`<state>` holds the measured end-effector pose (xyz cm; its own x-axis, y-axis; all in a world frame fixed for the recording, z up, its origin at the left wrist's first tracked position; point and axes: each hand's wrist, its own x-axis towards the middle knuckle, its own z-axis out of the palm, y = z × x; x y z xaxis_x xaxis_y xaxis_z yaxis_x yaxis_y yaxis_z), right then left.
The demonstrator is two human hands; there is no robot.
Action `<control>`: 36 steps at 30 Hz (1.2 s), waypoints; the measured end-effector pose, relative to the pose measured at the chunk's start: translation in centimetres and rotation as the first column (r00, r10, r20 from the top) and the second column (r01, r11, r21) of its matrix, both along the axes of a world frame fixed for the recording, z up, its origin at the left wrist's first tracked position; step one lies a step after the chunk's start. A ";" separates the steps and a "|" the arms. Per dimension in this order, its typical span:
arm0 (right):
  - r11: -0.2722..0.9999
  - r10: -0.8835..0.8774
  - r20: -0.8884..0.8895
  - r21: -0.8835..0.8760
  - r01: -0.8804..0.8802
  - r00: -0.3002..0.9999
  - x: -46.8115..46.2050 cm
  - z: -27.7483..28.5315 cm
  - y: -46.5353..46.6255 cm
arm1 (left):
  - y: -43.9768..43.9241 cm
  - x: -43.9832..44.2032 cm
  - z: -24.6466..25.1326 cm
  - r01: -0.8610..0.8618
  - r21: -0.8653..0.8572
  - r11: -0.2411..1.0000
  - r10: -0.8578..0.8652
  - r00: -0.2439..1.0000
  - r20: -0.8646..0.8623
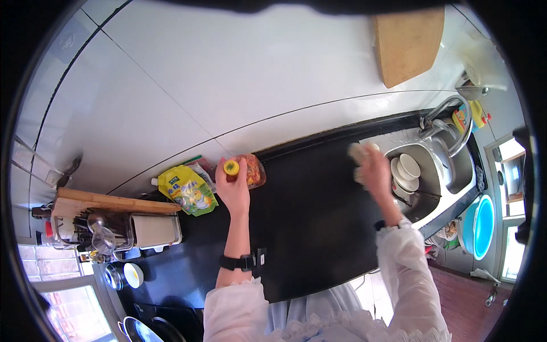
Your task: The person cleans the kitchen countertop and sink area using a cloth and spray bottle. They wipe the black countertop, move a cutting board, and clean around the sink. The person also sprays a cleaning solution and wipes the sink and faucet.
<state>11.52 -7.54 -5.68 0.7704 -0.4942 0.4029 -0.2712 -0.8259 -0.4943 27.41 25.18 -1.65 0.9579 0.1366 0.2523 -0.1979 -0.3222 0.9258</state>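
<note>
My left hand is closed around a bottle with a yellow cap near the wall; the bottle's body is mostly hidden by my fingers. Just right of it sits a clear container of reddish food, partly covered by my hand. To its left lies a yellow-green seasoning pouch with a white spout. Motion blurs my right hand, which grips a beige cloth over the black countertop, by the sink's left edge.
Stacked white bowls stand in the steel sink, under a curved faucet. A wooden board is against the wall. At the left are a utensil rack and a white bowl. A blue basin is at far right.
</note>
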 end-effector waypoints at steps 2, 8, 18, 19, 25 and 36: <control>0.929 0.235 0.149 0.258 -0.267 0.961 3.8 0.4 6.1 | 0.8 -2.4 0.3 -0.018 -0.042 0.999 0.018 1.000 0.004; 0.719 0.612 0.267 0.205 -0.664 0.745 12.8 -2.9 22.0 | 6.4 -10.1 2.9 -0.228 -0.245 0.942 0.195 0.969 -0.153; 0.776 0.614 -0.072 -0.128 -0.617 0.786 14.4 -6.7 20.2 | 8.3 -11.0 4.4 -0.207 -0.021 0.978 0.203 0.971 -0.124; 0.805 0.574 -0.073 -0.132 -0.579 0.815 13.9 -6.6 18.8 | 7.6 -10.2 4.2 -0.199 -0.015 0.980 0.195 0.970 -0.145; 0.941 0.306 -0.079 -0.129 -0.314 0.949 9.3 -6.1 6.8 | 1.2 -4.6 1.8 -0.097 -0.130 0.987 0.085 0.992 -0.098; 0.852 -0.504 -0.320 -0.338 0.401 0.802 0.4 -7.9 -18.0 | -4.3 0.0 0.7 -0.119 -0.075 0.990 0.115 0.992 -0.053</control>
